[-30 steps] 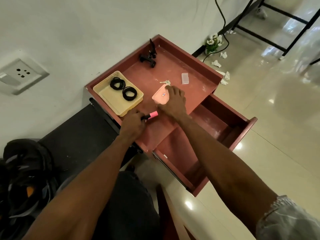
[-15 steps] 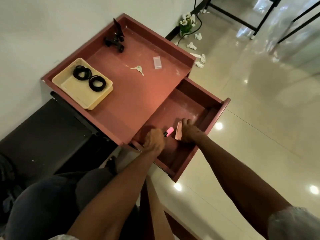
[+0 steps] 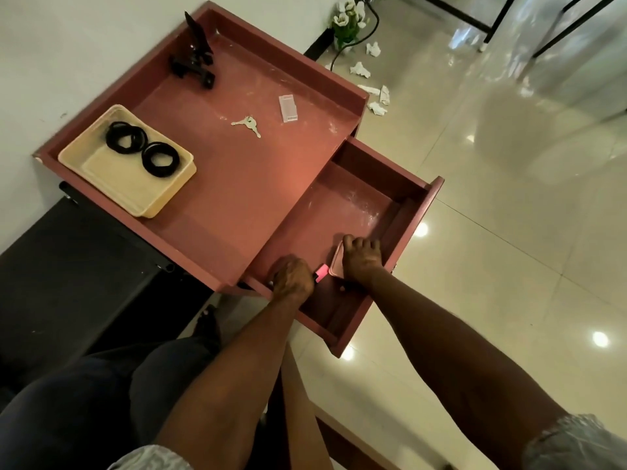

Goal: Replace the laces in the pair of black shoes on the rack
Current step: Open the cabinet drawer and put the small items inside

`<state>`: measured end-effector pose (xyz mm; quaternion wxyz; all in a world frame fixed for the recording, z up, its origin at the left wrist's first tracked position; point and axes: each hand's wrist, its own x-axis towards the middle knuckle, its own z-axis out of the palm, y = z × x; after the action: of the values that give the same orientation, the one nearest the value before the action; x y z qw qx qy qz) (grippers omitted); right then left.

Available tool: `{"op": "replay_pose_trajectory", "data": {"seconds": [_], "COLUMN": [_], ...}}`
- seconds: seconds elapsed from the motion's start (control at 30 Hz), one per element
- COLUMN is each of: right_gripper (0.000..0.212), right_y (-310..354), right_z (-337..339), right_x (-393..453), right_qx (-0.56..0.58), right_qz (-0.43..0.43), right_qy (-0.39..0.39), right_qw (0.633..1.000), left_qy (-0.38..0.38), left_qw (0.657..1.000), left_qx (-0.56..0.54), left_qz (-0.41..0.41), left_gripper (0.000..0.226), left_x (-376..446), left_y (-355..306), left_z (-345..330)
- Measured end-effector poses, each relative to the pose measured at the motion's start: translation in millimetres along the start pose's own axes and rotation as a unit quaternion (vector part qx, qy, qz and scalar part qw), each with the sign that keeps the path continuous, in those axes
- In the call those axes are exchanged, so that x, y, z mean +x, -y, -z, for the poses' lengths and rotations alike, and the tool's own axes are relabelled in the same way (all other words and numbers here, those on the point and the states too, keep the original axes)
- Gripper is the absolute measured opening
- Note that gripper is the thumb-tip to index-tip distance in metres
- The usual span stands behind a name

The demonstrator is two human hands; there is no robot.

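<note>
Legs: dark trousers (image 3: pixel 84 395) at 7 o'clock, bottom of view, person seated.
L hand (image 3: pixel 292 278): at near edge of open drawer, fingers curled round a pink marker (image 3: pixel 321 275), pink end sticking out toward 3 o'clock.
R hand (image 3: pixel 361 262): just beside L hand at its 2 o'clock, inside drawer, fingers curled over a flat pink case (image 3: pixel 336 263) held on edge.
Drawer (image 3: pixel 356 205): reddish, pulled out toward 4 o'clock from the cabinet, both hands in its near part.
Cabinet top (image 3: pixel 237 184): reddish w/ raised rim, against the wall.
Tray (image 3: pixel 112 174): cream, at 9 o'clock on the top, holds two black lace coils (image 3: pixel 140 149) side by side.
Keys (image 3: pixel 247 124): mid top, approx 12 o'clock of hands.
Clear box (image 3: pixel 288 108): small, near keys at their 1 o'clock.
Black clamp (image 3: pixel 195 62): far corner of top, 11 o'clock.
Black shoes/rack: can't tell, not seen.
Floor (image 3: pixel 509 232): glossy tile, white flowers (image 3: pixel 346 20) and paper scraps (image 3: pixel 369 79) at 12–1 o'clock.
</note>
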<state>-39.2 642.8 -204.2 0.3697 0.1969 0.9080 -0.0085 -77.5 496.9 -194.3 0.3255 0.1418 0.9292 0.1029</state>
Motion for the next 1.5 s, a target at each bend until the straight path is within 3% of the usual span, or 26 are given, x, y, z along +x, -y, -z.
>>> {"op": "replay_pose_trajectory", "data": {"seconds": [0.1,0.17,0.23,0.3,0.4,0.47,0.57,0.63,0.73,0.87,1.03,1.13,1.23,1.33,1.4,1.5], "right_gripper": [0.120,0.109,0.075,0.045,0.020,0.017,0.029,0.042,0.060,0.064,0.038,0.036,0.037,0.035,0.032,0.027], "right_y": [-1.3,-2.0,-5.9,-8.6,-6.5,1.5,19.0,30.3,39.9,40.9,45.7,38.9,32.3,23.4,18.4,12.8], "right_z": [1.8,14.9,40.3,74.4,131.4,165.7,199.2,209.5,217.6,214.1,196.6,185.6,172.7,156.4,147.1,136.3], "right_x": [-2.3,-8.0,-10.8,-12.2,-9.8,-3.3,22.7,43.5,65.8,82.6,80.7,76.9,70.2,62.5,58.2,50.2], "right_qx": [0.042,0.111,0.211,0.320,0.386,0.384,0.335,0.268,0.176,0.087,0.172,0.186,0.199,0.188,0.209,0.245], "right_qz": [0.000,-0.002,-0.020,-0.035,0.024,0.076,0.147,0.178,0.174,0.167,0.160,0.128,0.125,0.135,0.131,0.123], "right_qy": [0.013,0.013,-0.072,-0.218,-0.378,-0.404,-0.375,-0.338,-0.261,-0.232,-0.352,-0.396,-0.415,-0.434,-0.443,-0.438], "right_qw": [0.999,0.994,0.975,0.921,0.841,0.827,0.852,0.884,0.933,0.954,0.906,0.890,0.879,0.870,0.862,0.856], "left_qy": [0.005,-0.023,-0.097,-0.197,-0.337,-0.371,-0.301,-0.233,-0.195,-0.138,-0.220,-0.245,-0.256,-0.271,-0.232,-0.236], "left_qw": [1.000,0.998,0.987,0.956,0.895,0.882,0.929,0.957,0.971,0.976,0.942,0.945,0.955,0.956,0.967,0.967], "left_qx": [-0.017,-0.031,-0.069,-0.149,-0.231,-0.250,-0.201,-0.142,-0.020,0.094,0.127,0.077,0.018,-0.049,-0.101,-0.091], "left_qz": [-0.007,-0.049,-0.108,-0.157,-0.180,-0.145,-0.082,-0.096,-0.138,-0.139,-0.218,-0.201,-0.151,-0.104,-0.032,0.018], "left_gripper": [0.031,0.022,0.020,0.016,0.012,0.017,0.032,0.046,0.059,0.073,0.027,0.020,0.016,0.025,0.033,0.023], "left_x": [-0.4,-9.2,-17.9,-21.3,-2.7,22.0,64.9,84.1,105.4,118.6,140.2,134.1,105.3,175.4,212.0,169.7], "left_y": [2.4,-3.4,-15.7,-28.9,-34.2,-23.8,2.8,12.8,14.1,8.0,23.4,19.3,6.5,27.3,40.5,28.2], "left_z": [0.3,12.3,35.3,69.8,134.8,173.8,205.2,209.8,208.2,207.5,200.2,194.2,194.9,158.4,139.0,160.8]}}
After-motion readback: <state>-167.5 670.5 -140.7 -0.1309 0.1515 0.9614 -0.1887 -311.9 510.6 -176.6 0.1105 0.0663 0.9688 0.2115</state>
